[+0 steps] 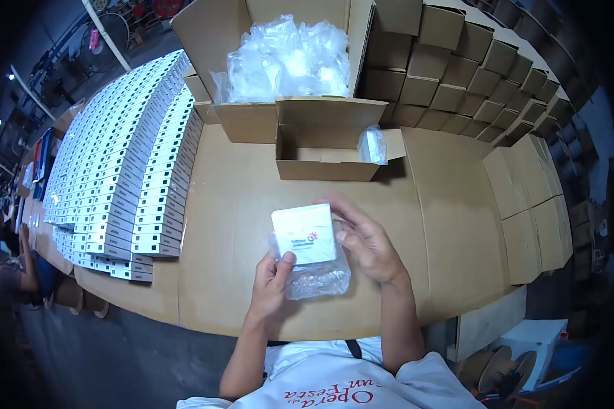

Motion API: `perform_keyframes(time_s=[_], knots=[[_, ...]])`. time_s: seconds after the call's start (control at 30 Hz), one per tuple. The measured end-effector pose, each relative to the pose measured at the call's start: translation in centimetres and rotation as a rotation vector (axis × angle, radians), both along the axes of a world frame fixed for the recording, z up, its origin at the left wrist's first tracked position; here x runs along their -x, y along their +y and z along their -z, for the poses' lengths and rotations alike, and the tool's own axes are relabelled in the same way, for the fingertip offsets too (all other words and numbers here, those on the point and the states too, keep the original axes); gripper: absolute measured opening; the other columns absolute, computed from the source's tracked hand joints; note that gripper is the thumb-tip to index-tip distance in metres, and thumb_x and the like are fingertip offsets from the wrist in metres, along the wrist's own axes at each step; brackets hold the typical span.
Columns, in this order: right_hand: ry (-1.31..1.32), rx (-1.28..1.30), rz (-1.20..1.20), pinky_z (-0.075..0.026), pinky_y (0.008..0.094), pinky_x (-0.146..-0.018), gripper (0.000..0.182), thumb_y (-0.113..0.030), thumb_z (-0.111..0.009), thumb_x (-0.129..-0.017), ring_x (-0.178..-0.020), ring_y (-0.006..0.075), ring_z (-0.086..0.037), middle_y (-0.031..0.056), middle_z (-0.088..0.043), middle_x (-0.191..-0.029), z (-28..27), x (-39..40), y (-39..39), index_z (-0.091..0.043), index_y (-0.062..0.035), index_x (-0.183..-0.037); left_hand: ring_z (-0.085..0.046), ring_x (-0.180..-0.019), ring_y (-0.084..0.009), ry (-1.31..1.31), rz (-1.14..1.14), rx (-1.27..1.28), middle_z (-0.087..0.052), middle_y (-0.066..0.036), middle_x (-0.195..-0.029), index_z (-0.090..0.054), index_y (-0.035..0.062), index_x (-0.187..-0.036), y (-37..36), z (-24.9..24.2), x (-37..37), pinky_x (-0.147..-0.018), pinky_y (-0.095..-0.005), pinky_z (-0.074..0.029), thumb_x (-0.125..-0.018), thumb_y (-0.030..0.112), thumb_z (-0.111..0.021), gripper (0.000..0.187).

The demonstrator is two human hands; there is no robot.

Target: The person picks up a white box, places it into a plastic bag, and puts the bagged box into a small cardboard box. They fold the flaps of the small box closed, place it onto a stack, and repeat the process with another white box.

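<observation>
A small white box point(303, 234) with a printed logo sits partly in a clear bubble-wrap bag point(318, 281), in front of me over the table. My left hand point(273, 281) is closed on the box and bag at the lower left, its thumb on the box's front. At the upper right edge of the box, my right hand point(366, 244) has its fingers curled around the corner, with the thumb near the side of the bag. Its fingertips are partly hidden behind the box. Beyond them stands an open brown carton point(327, 170) with one wrapped packet point(372, 146) at its right end.
A large open carton point(245, 124) full of clear plastic bags point(286, 61) is at the back. Tall stacks of white boxes point(116, 163) line the left. Brown cartons point(450, 65) are piled at back right, with flat cardboard point(529, 204) at the right. Another person point(24, 266) is at far left.
</observation>
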State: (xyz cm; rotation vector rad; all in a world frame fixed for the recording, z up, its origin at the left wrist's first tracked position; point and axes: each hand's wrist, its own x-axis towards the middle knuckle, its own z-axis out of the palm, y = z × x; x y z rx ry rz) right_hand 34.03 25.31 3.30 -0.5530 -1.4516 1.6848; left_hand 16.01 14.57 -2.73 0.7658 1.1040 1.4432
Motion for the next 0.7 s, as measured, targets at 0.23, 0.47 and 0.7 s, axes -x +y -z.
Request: perform_keyframes(time_s=[0.23,0.47,0.7], knots=[[-0.056,0.278,0.295,-0.051,0.0262,-0.092,0.036,0.003,-0.067,-0.096,-0.104,0.0137,-0.064,0.0103,-0.065,-0.114,3.8,0.2,-3.7,-0.053,0.0040,-0.129,-0.061,-0.110,-0.0144,0.190,0.041,-0.044,-0.068,-0.008,-0.121,-0.055,-0.0041,-0.139,0.6,-0.5,0.9,-0.098,-0.0299,-0.048,-0.111,0.028,-0.050,0.043],[-0.021,0.206,0.326,-0.050,0.0243,-0.089,0.032,-0.001,-0.071,-0.095,-0.097,0.0109,-0.063,0.0103,-0.068,-0.105,4.1,0.0,-3.7,-0.055,0.0030,-0.123,-0.059,-0.115,-0.0161,0.305,-0.090,-0.083,-0.068,-0.011,-0.122,-0.061,-0.0071,-0.133,1.0,-0.9,0.3,-0.101,-0.0311,-0.046,-0.112,0.031,-0.044,0.046],[-0.024,0.163,0.392,-0.049,0.0226,-0.087,0.020,-0.008,-0.067,-0.100,-0.091,0.0080,-0.063,0.0046,-0.070,-0.099,4.5,-0.6,-3.5,-0.061,0.0019,-0.116,-0.062,-0.117,-0.0194,0.348,-0.152,-0.113,-0.069,-0.016,-0.126,-0.061,-0.0078,-0.134,1.8,-0.5,0.3,-0.101,-0.0316,-0.048,-0.112,0.025,-0.044,0.043]])
